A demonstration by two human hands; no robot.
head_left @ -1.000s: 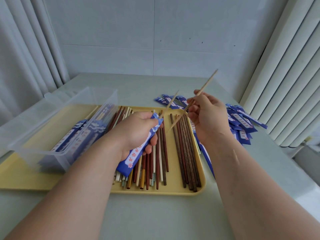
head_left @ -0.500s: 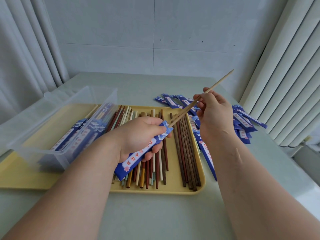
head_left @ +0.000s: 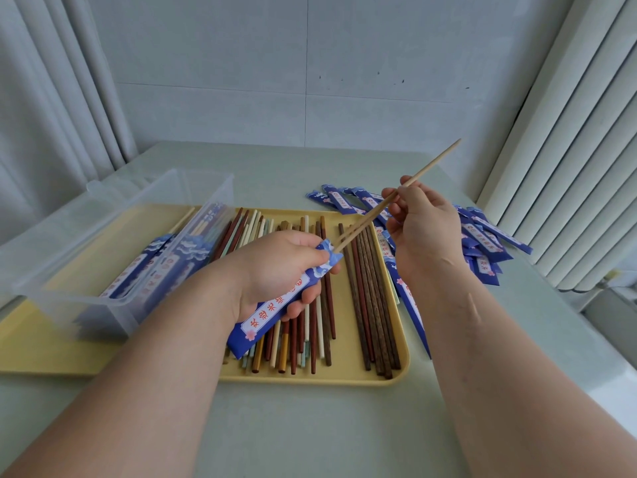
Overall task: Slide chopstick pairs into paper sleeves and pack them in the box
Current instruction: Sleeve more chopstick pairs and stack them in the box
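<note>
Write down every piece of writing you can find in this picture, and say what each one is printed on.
"欢迎光临", as best it reads: red characters on the blue sleeve gripped by the left hand.
Loose sleeves on the table: similar red characters, too small to read.
Sleeves inside the clear box: print blurred, unreadable.
Chopsticks in the right hand: no writing visible.

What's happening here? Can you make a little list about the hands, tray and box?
Left hand: grips a blue paper sleeve
Right hand: pinches pale chopsticks, tips at the sleeve's mouth
Tray: yellow, holds loose chopsticks
Box: clear, filled sleeves inside
Spare sleeves: piled on the table, right of the tray
</note>
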